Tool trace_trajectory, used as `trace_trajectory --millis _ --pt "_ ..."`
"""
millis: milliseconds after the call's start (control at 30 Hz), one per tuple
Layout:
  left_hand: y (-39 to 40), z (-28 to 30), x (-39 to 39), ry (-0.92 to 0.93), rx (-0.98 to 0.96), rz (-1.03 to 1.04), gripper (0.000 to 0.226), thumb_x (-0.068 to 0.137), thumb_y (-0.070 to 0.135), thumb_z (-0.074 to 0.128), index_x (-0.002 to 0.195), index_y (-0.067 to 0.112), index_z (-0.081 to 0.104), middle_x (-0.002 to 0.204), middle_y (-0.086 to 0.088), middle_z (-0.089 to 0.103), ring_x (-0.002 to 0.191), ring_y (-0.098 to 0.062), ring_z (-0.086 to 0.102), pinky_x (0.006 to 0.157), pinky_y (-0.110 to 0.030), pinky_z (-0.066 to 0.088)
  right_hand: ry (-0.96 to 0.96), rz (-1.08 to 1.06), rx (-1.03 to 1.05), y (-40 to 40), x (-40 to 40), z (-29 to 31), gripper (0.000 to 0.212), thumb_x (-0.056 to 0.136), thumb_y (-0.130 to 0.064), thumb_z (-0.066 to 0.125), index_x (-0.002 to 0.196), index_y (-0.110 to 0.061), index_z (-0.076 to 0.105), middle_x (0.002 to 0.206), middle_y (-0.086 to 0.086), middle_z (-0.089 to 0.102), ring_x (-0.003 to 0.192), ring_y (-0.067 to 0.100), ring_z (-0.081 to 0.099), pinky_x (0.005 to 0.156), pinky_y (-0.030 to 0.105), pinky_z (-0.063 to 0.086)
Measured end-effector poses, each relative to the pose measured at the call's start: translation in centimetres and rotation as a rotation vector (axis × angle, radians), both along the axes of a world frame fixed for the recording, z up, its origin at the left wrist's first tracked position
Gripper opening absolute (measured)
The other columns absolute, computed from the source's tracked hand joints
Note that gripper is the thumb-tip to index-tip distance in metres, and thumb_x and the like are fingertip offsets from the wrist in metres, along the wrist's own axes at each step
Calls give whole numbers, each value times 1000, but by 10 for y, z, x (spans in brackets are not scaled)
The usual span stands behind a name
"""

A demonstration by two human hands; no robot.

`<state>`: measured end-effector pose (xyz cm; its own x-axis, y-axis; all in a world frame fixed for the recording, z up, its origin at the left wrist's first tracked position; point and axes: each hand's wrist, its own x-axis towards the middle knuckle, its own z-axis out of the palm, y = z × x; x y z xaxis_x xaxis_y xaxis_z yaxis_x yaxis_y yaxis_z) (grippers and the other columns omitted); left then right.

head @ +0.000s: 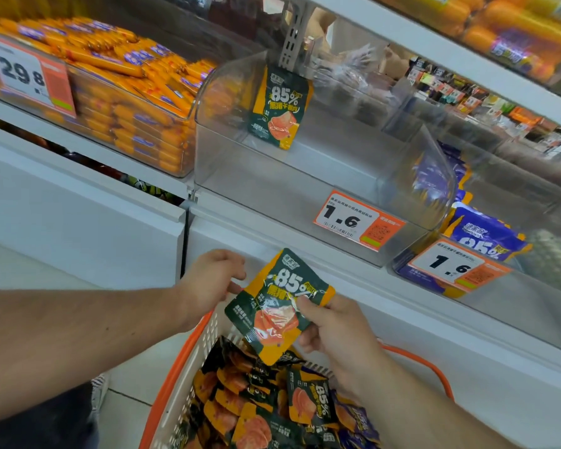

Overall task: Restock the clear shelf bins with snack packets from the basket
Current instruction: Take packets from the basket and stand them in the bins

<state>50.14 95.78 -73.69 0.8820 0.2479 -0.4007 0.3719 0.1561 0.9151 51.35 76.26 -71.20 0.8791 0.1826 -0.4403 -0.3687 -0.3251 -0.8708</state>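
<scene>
Held: dark-green and orange foil snack packet (pixel 277 304), above orange-rimmed white plastic basket (pixel 175 377) of like packets | Right hand (pixel 332 328): fingers pinch packet's right side | Left hand (pixel 212 280): fingers curled, touching packet's left edge | Clear plastic shelf bin (pixel 321 176): one matching packet (pixel 279 108) at back | White shop shelf (pixel 272 234): orange price tag (pixel 357 222).

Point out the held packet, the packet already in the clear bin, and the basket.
Held packet (pixel 280 304): head view, middle of its front face.
Bin packet (pixel 277 108): head view, middle of its front, standing at the bin's back.
Basket (pixel 172 377): head view, orange left rim.
</scene>
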Motion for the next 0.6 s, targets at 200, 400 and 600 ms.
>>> trace_trajectory --millis 200,400,600 --pt "-3 15 6 -270 343 28 14 90 16 58 85 28 61 89 4 64 84 -13 61 76 -30 49 -382 164 -258 11 7 49 26 96 -18 60 79 1 64 48 7 53 41 11 50 47 19 40" --pt "11 51 31 -904 978 55 27 80 22 48 99 10 64 100 -2 61 95 -19 53 83 -35 40 -536 75 -39 24 37 114 24 94 -12 62 71 -11 63 58 6 66 32 12 45 40 22 38" --pt "36 63 57 -931 1503 131 62 68 29 52 126 8 59 136 -10 54 125 -30 40 105 -41 24 -182 -102 234 49 115 158 9 96 -16 53 87 -18 55 61 -2 46 34 6 35 35 15 30"
